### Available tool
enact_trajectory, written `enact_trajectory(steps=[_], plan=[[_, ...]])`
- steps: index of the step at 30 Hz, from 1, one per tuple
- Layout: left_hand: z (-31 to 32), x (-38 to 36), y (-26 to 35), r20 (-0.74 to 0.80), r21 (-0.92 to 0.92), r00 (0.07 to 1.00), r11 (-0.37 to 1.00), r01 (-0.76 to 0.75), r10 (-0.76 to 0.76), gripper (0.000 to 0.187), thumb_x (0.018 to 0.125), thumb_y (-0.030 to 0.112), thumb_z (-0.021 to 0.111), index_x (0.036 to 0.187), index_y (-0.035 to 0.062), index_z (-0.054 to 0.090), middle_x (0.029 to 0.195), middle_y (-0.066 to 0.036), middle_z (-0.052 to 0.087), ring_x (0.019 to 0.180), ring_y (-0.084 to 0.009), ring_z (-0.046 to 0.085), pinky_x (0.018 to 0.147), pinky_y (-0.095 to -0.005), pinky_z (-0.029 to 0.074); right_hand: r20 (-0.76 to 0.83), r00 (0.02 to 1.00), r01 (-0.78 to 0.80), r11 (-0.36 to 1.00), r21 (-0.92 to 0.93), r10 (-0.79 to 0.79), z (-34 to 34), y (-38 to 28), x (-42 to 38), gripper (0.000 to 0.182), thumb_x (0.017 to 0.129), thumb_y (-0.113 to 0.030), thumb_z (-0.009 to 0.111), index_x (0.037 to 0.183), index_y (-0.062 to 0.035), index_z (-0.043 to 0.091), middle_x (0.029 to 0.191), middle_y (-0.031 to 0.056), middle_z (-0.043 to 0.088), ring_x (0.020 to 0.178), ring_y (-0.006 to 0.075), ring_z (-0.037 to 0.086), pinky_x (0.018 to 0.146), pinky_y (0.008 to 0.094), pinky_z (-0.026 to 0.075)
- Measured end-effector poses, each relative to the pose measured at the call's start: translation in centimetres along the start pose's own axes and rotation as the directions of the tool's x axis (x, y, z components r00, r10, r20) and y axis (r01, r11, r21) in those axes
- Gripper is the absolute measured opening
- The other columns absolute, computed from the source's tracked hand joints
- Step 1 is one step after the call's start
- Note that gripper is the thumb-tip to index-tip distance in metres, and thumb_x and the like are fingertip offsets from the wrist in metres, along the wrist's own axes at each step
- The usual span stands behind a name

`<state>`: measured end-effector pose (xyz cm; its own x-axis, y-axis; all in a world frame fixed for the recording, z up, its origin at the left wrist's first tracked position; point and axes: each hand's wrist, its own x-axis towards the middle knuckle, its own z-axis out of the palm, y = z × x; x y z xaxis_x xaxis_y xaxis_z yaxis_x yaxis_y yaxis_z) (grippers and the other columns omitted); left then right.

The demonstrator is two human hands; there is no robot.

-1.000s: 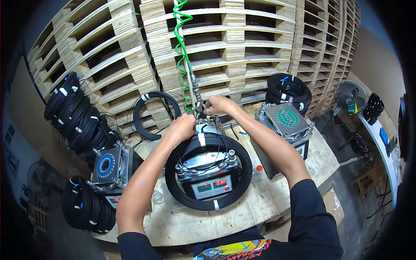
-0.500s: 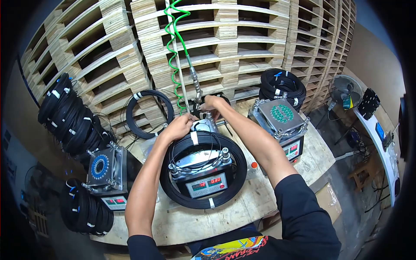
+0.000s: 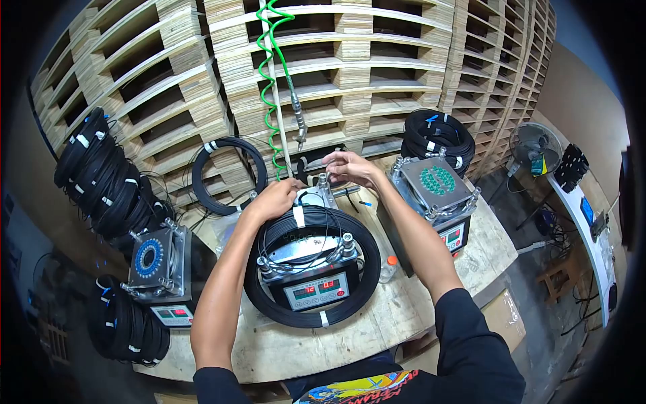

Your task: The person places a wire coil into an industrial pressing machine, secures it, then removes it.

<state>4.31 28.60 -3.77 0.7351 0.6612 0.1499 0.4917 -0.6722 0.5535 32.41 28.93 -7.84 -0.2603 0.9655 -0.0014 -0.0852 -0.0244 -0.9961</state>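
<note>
My left hand (image 3: 274,199) rests at the back left of the middle machine's metal plate (image 3: 315,196), its fingers closed together by the black cable. What they hold, if anything, is hidden. My right hand (image 3: 350,167) is raised behind and right of that plate, near a metal post (image 3: 323,180), fingers apart and nothing visible in them. Around the machine's front lies a large coil of black cable (image 3: 369,269) with white tape bands. Inside the coil shows the machine's control panel (image 3: 317,291) with red digits. A metal air nozzle (image 3: 299,121) hangs above from a green hose (image 3: 284,64).
Another machine (image 3: 151,259) with a blue ring of parts stands left; one with green parts (image 3: 437,178) stands right. Black coils are stacked at left (image 3: 101,182) and back right (image 3: 441,135). A capped bottle (image 3: 388,269) stands beside the middle coil. Wooden pallets (image 3: 336,50) rise behind.
My right hand has moved away from the air nozzle, slightly right and down, and its fingers have spread. The nozzle now hangs free and higher. My left hand stays in nearly the same place.
</note>
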Motion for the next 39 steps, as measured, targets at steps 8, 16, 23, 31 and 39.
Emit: enact_trajectory(steps=[8,16,23,31,39], plan=[[-0.2,0.2,0.3,0.038,0.043,0.999,0.998,0.037,-0.038,0.036,0.089,0.003,0.048,0.122,-0.0033,0.061,0.119,-0.023,0.066,0.113,-0.0378,0.063,0.103,-0.0425,0.046,-0.257,0.961,-0.257,0.677,-0.689,0.104,1.8,-0.2,3.9,0.04,0.094,-0.034,0.066,0.122,-0.0047,0.064,0.081,-0.0003,0.062,0.058,0.0073,0.051,0.046,0.0242,0.036],[0.0,0.2,0.2,0.048,0.072,0.999,0.997,0.008,-0.012,0.039,0.086,0.001,0.047,0.122,-0.0029,0.062,0.119,-0.023,0.066,0.113,-0.038,0.062,0.103,-0.0417,0.046,0.149,0.987,-0.043,0.991,-0.128,0.062,0.2,0.0,1.0,0.035,0.093,-0.01,0.067,0.126,-0.0038,0.059,0.085,0.0003,0.059,0.069,0.0076,0.055,0.06,0.0236,0.049],[-0.2,-0.1,0.5,0.053,-0.014,0.998,0.999,0.037,-0.036,0.04,0.087,0.0,0.047,0.124,-0.0037,0.061,0.12,-0.022,0.066,0.114,-0.0356,0.063,0.103,-0.04,0.047,-0.125,0.913,0.276,0.813,-0.512,-0.388,0.9,4.5,4.0,0.033,0.095,-0.033,0.065,0.093,-0.0024,0.077,0.069,0.0009,0.062,0.053,0.0061,0.05,0.048,0.0239,0.039],[-0.1,0.3,-0.3,0.046,-0.008,0.998,0.999,0.045,-0.045,0.04,0.087,0.0,0.047,0.124,-0.0019,0.061,0.119,-0.023,0.067,0.116,-0.0349,0.063,0.103,-0.0407,0.047,-0.16,0.966,0.128,0.913,-0.387,-0.203,1.6,1.3,-0.7,0.041,0.093,-0.027,0.069,0.129,-0.0097,0.06,0.091,0.0055,0.07,0.081,0.0122,0.064,0.065,0.0292,0.052],[-1.3,1.7,-3.6,-0.291,-0.061,0.956,0.998,0.026,-0.042,0.024,0.086,0.02,0.064,0.099,0.0048,0.076,0.09,-0.019,0.073,0.084,-0.0312,0.072,0.082,-0.038,0.055,-0.254,0.848,0.286,0.806,-0.519,-0.464,12.5,-0.9,-10.1,0.036,0.1,-0.03,0.058,0.125,-0.0046,0.06,0.101,0.0132,0.067,0.093,0.0194,0.064,0.083,0.0336,0.051]])
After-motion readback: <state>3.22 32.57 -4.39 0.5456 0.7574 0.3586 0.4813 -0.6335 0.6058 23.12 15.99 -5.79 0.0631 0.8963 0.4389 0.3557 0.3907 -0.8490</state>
